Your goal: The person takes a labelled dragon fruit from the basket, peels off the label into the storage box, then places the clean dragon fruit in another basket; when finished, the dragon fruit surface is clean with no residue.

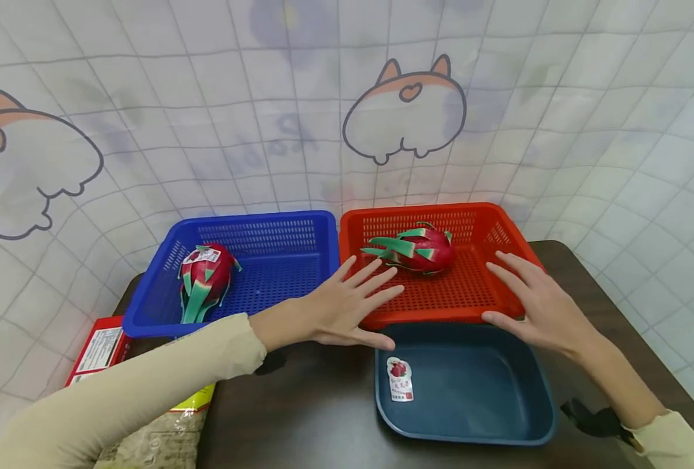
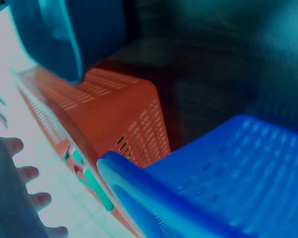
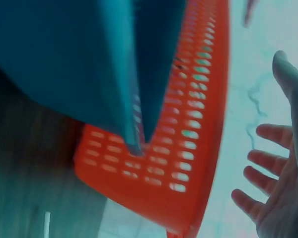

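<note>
With fingers spread, my left hand (image 1: 343, 305) hovers over the near left edge of the red basket (image 1: 470, 314), holding nothing. On the other side, my right hand (image 1: 543, 306) also has spread fingers and nothing in them, over that basket's near right corner. Between them a dragon fruit (image 1: 431, 251) lies on its side in the red basket, its green leaf tips to the left. A second dragon fruit (image 1: 220, 264) with a white label sits in the blue basket (image 1: 282, 244). Nearest me is a dark blue basin (image 1: 470, 397) with a dragon fruit sticker (image 1: 400, 380) inside its left end.
The baskets stand side by side at the back of a dark wooden table (image 1: 288, 417), against a tiled-pattern curtain (image 1: 288, 98). At the left, partly under my sleeve, are a red-and-white package (image 1: 101, 345) and a clear bag (image 1: 165, 436) with a yellow label.
</note>
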The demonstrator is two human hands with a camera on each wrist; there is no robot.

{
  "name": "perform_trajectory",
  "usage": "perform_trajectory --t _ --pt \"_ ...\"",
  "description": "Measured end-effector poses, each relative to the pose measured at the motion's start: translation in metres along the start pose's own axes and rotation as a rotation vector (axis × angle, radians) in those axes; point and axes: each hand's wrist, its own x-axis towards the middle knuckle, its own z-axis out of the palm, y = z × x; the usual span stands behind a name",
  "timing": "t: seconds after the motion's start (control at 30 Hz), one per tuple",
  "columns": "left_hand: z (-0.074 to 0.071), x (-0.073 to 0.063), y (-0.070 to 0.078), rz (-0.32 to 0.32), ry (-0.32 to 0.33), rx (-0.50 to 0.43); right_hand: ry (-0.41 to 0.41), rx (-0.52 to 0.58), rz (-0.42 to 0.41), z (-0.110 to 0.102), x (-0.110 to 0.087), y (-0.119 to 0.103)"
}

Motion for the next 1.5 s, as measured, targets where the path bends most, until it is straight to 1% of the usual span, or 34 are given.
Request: perform_trajectory --t 0.07,0.17,0.3,0.37,0.5,0.6,0.67,0.73,0.83,0.93,1.1,1.23,1.33,1.5 --pt "0.004 -0.012 0.000 -0.046 0.013 -0.026 -0.021 -0.010 -0.031 0.006 0.001 -0.004" --pt "0.015 -0.032 -0.002 -0.125 0.028 -0.067 -0.069 -0.017 -0.052 0.012 0.005 -0.011" --pt "0.031 -0.054 -0.008 -0.201 0.053 -0.107 -0.140 -0.041 -0.076 0.015 0.012 -0.022" --pt "0.036 -0.063 -0.011 -0.232 0.078 -0.131 -0.163 -0.062 -0.105 0.018 0.017 -0.027" --pt "0.043 -0.080 -0.014 -0.317 0.163 -0.186 -0.201 -0.106 -0.166 0.023 0.028 -0.038" --pt "0.048 -0.093 -0.014 -0.426 0.211 -0.227 -0.227 -0.126 -0.213 0.027 0.035 -0.047" --pt "0.051 -0.100 -0.013 -0.507 0.231 -0.263 -0.242 -0.134 -0.237 0.029 0.041 -0.053" --pt "0.054 -0.107 -0.014 -0.591 0.247 -0.275 -0.248 -0.149 -0.265 0.031 0.048 -0.060" --pt "0.056 -0.116 -0.019 -0.697 0.279 -0.277 -0.250 -0.160 -0.308 0.036 0.066 -0.074" --pt "0.058 -0.126 -0.025 -0.778 0.300 -0.271 -0.258 -0.160 -0.347 0.040 0.086 -0.090" --pt "0.061 -0.140 -0.035 -0.851 0.310 -0.286 -0.296 -0.159 -0.410 0.048 0.114 -0.114" --pt "0.061 -0.158 -0.048 -0.888 0.334 -0.292 -0.343 -0.173 -0.461 0.055 0.134 -0.131" --pt "0.059 -0.174 -0.059 -0.917 0.361 -0.310 -0.388 -0.184 -0.473 0.061 0.150 -0.144" --pt "0.057 -0.197 -0.077 -0.983 0.409 -0.377 -0.453 -0.207 -0.475 0.070 0.181 -0.168"
